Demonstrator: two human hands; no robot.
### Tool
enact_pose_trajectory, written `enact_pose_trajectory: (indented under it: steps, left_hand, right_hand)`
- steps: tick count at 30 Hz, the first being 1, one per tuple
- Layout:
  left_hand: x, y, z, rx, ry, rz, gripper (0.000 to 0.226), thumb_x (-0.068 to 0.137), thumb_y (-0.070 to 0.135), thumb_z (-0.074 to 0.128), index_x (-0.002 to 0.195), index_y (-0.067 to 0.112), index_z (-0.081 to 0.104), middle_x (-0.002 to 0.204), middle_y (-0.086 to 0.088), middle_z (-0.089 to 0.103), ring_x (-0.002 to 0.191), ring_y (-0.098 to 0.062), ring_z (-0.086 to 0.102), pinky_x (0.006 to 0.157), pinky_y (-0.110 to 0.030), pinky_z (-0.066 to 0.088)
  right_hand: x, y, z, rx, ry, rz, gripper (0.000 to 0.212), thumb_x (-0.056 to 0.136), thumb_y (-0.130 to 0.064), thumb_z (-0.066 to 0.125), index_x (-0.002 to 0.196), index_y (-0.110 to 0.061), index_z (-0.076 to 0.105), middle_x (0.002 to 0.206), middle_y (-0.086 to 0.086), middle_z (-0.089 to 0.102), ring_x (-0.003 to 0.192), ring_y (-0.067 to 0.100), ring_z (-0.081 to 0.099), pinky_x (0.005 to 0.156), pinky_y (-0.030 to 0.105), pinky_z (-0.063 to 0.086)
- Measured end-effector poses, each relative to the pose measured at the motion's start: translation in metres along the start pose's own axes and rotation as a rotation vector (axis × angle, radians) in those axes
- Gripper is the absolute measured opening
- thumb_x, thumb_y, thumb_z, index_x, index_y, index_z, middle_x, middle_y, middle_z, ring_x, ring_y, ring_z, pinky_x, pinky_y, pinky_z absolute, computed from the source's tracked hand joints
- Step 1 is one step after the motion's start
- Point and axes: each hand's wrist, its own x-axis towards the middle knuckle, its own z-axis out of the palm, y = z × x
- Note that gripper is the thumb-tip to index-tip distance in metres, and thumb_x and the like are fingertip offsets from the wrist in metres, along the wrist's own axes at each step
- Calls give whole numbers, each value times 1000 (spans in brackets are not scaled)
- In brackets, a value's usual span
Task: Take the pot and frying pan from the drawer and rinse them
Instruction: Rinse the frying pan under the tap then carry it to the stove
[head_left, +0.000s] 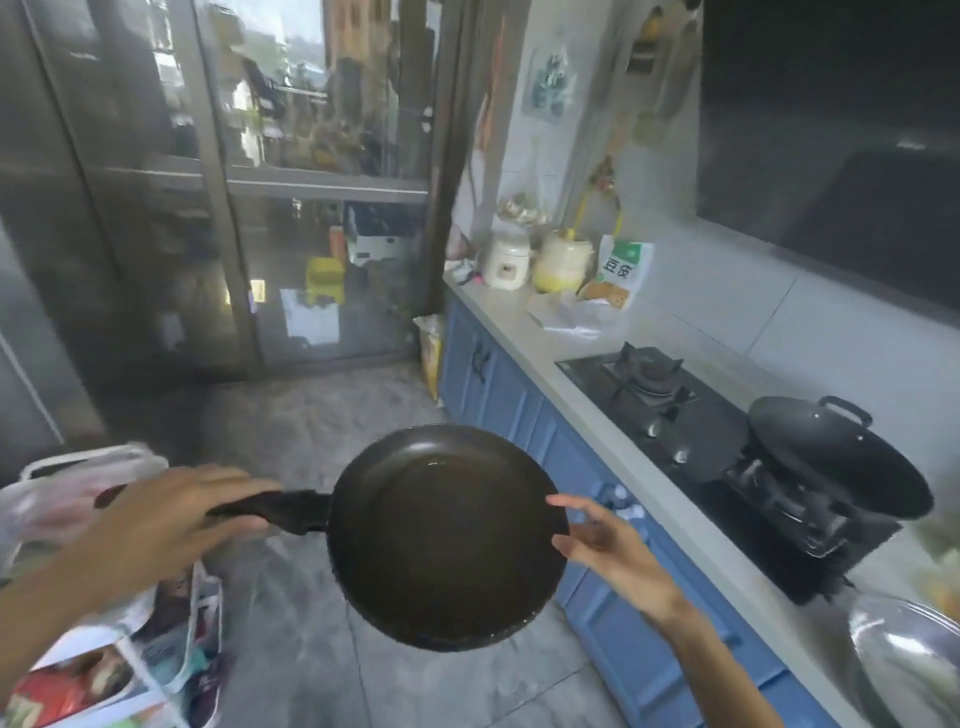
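Note:
A dark round frying pan (447, 540) with a black handle hangs level in the air above the grey floor, in front of the blue cabinets. My left hand (171, 519) grips its handle from above. My right hand (608, 545) is at the pan's right rim with the fingers spread, and I cannot tell whether it touches the rim. No pot or open drawer shows in this view.
A grey counter (519, 332) on blue cabinets (613, 623) runs along the right. It carries a black gas hob (670, 415), a lidded black wok (841, 452), a shiny steel lid (914, 670), jars and a bag. Plastic bags (124, 649) sit on the floor at left. Glass doors stand behind.

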Motion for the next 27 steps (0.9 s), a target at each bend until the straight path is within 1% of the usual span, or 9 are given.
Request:
enact_pose_trajectory:
  steps: [3, 8, 12, 14, 16, 20, 22, 25, 27]
  left_hand:
    - [100, -39, 12, 14, -18, 83, 44, 83, 71, 33, 117, 50, 50, 90, 29, 62, 79, 5, 59, 56, -22, 50]
    - [248, -96, 25, -10, -38, 122, 46, 81, 70, 36, 113, 46, 59, 92, 28, 65, 80, 6, 59, 59, -13, 43]
    - [372, -129, 45, -41, -130, 172, 31, 86, 48, 57, 116, 47, 59, 97, 27, 62, 84, 5, 57, 60, -11, 37]
    - [427, -135, 59, -32, -145, 199, 29, 85, 42, 62, 113, 48, 59, 98, 26, 63, 81, 3, 56, 58, -8, 36]
    - [486, -141, 81, -34, -147, 234, 31, 82, 38, 68, 111, 46, 62, 93, 30, 61, 80, 4, 57, 56, -5, 33]
    - [609, -150, 135, -67, -195, 331, 31, 81, 34, 70, 112, 38, 65, 95, 27, 64, 87, 2, 60, 64, -12, 40]
    - [670, -155, 167, -64, -204, 337, 30, 83, 34, 68, 113, 36, 65, 102, 18, 68, 93, -7, 65, 67, -20, 40]
    - [751, -158, 209, -48, -259, 325, 33, 86, 34, 65, 119, 30, 63, 110, 10, 68, 102, -13, 64, 72, -22, 36]
    - [800, -161, 231, -57, -311, 321, 34, 87, 31, 64, 121, 28, 62, 112, 7, 68, 104, -16, 63, 76, -25, 40]
  right_hand:
    - [71, 2, -19, 13, 97, 24, 43, 76, -46, 69, 117, -42, 58, 73, 20, 62, 84, 26, 64, 82, 15, 47]
    - [179, -18, -50, 57, 213, 86, 32, 89, -8, 60, 117, -23, 54, 47, -13, 57, 60, -6, 60, 75, 6, 42]
    - [257, -9, -82, 79, 322, 144, 34, 84, -19, 67, 116, -27, 59, 68, -1, 66, 77, -1, 64, 82, 22, 41]
    - [292, -2, -94, 98, 391, 159, 34, 84, -28, 68, 116, -27, 60, 70, 0, 65, 75, 11, 63, 77, 28, 43]
    - [331, 15, -110, 102, 456, 177, 29, 87, -19, 65, 115, -26, 59, 73, 0, 67, 73, 23, 62, 71, 36, 47]
    - [412, 58, -152, 129, 542, 208, 34, 87, 1, 60, 114, -19, 57, 83, 6, 71, 85, 13, 69, 75, 28, 54]
    - [455, 79, -181, 171, 547, 233, 34, 87, 6, 58, 114, -15, 55, 89, 1, 70, 83, 1, 69, 69, 12, 51]
    - [516, 110, -220, 207, 569, 254, 36, 88, 6, 57, 115, -17, 55, 89, 3, 76, 91, 16, 71, 74, 16, 52]
    - [553, 128, -241, 217, 589, 317, 37, 87, 7, 57, 116, -17, 55, 84, -6, 76, 86, 8, 71, 70, 14, 52]
